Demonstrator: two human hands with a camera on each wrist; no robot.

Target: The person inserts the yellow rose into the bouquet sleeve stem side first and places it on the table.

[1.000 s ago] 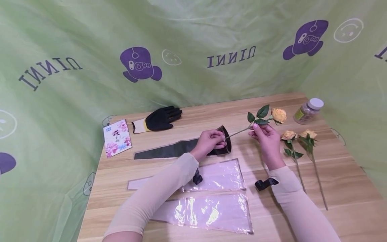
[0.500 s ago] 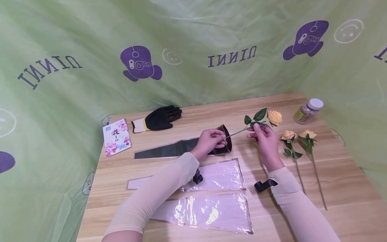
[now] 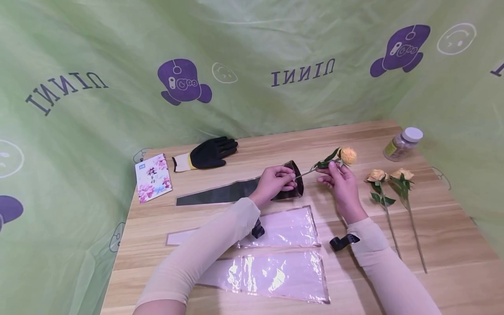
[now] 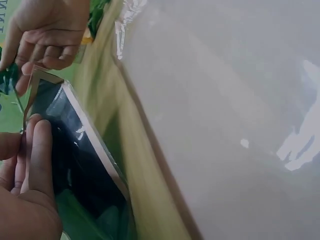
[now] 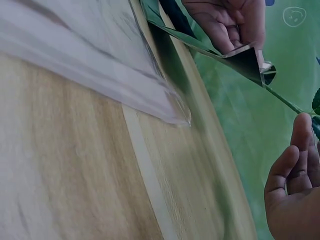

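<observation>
A black flower sleeve (image 3: pixel 220 194) with a pale border lies across the table, its wide mouth spread at the right. My left hand (image 3: pixel 273 186) pinches the near edge of that mouth. In my right hand (image 3: pixel 344 188) is an artificial rose (image 3: pixel 348 155) with a yellow-orange bloom, pinched by its stem close below the flower. The stem slants down leftward into the sleeve's mouth, its lower end hidden inside. In the right wrist view the stem (image 5: pixel 282 97) enters the dark sleeve (image 5: pixel 245 62). The left wrist view shows my left fingers (image 4: pixel 42 150) along the sleeve's rim.
Two more yellow-orange roses (image 3: pixel 376 176) lie at the right, stems toward me. Two clear-fronted sleeves (image 3: pixel 283 227) lie nearer me. Behind are a black work glove (image 3: pixel 210 154), a floral-printed packet (image 3: pixel 153 178) and a white-lidded jar (image 3: pixel 402 144). A green curtain (image 3: pixel 244 43) hangs behind the table.
My right hand has moved left with the rose, and its stem has slid further into the black sleeve. The bloom and leaves have turned. My left hand stays at the sleeve's mouth.
</observation>
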